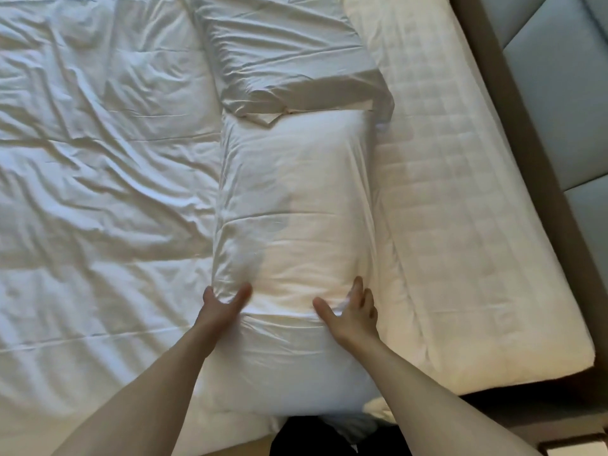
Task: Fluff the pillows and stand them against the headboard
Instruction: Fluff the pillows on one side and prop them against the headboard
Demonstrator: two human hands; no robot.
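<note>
A white pillow (296, 232) lies flat on the bed, lengthwise away from the person, between the crumpled duvet (105, 179) on the left and a bare strip of quilted mattress (460, 199) on the right; it does not touch the padded headboard (559, 93), which runs along the far right edge. The left hand (220, 307) presses on the pillow's near left side, thumb and fingers (241, 292) spread apart with a fold of the cover bunched between them; the right hand (352, 311) rests on the near right side, fingers splayed and flat on the cloth, gripping nothing firmly. A second pillow (289, 57) lies flat beyond the first, its near corner overlapping the first pillow's far end.
</note>
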